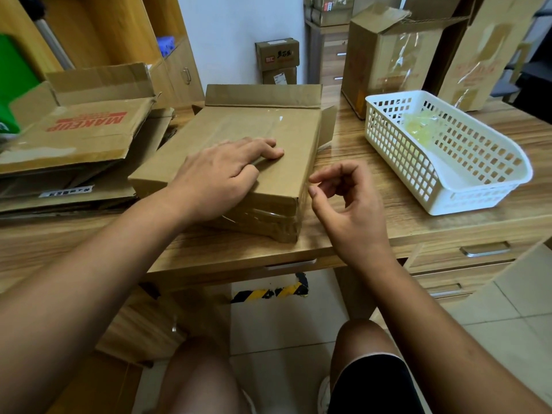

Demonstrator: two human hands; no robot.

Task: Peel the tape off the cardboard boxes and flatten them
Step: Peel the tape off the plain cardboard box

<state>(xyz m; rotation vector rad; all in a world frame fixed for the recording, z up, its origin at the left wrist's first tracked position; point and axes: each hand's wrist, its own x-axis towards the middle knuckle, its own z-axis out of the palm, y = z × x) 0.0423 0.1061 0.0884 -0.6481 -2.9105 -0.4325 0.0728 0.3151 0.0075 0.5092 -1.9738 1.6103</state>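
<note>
Directly under left hand (221, 174), cardboard box (254, 124), right hand (349, 210) beside

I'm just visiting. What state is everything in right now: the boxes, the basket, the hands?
Middle box: far flaps open, near end still taped.
Left hand: pressing flat on the middle box's top.
Right hand: fingers loosely curled beside the box's corner, nothing visibly held.
White basket: holds crumpled tape.
Left stack of boxes: flattened.
Tall box: upright, top open.
Drawer: shut.
</note>
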